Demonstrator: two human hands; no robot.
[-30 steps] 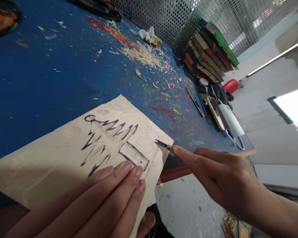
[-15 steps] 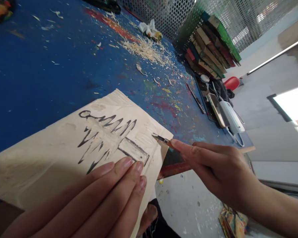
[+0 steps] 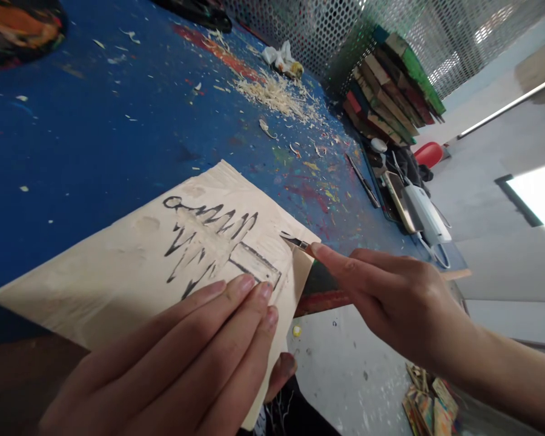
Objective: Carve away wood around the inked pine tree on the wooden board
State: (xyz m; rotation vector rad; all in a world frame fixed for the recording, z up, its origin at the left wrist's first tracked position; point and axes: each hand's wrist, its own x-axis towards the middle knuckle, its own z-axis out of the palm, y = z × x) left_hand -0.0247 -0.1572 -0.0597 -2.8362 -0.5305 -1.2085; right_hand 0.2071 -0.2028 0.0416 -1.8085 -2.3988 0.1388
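Observation:
A pale wooden board (image 3: 138, 257) lies tilted across the corner of the blue table. Black inked lines on it form a zigzag tree-like outline (image 3: 209, 230) with a small rectangle at its base, and shallow carved marks show around them. My left hand (image 3: 195, 357) presses its fingers side by side on the board's face, the thumb showing past the board's near edge. My right hand (image 3: 386, 290) grips a carving tool (image 3: 302, 244) by its mostly hidden handle, index finger stretched along it. Its narrow metal blade touches the board near the right corner.
Wood shavings (image 3: 281, 97) are piled on the paint-stained blue table (image 3: 95, 139). Beyond lie a pen (image 3: 362, 180), a phone (image 3: 399, 201), a white device with a cable (image 3: 427, 213) and stacked boards (image 3: 390, 91) against perforated metal. More painted pieces (image 3: 429, 402) sit on the floor below.
The camera view has shifted, so the board, table and left hand appear farther right. The blade tip has moved slightly up along the board's right part. Both hands keep their holds.

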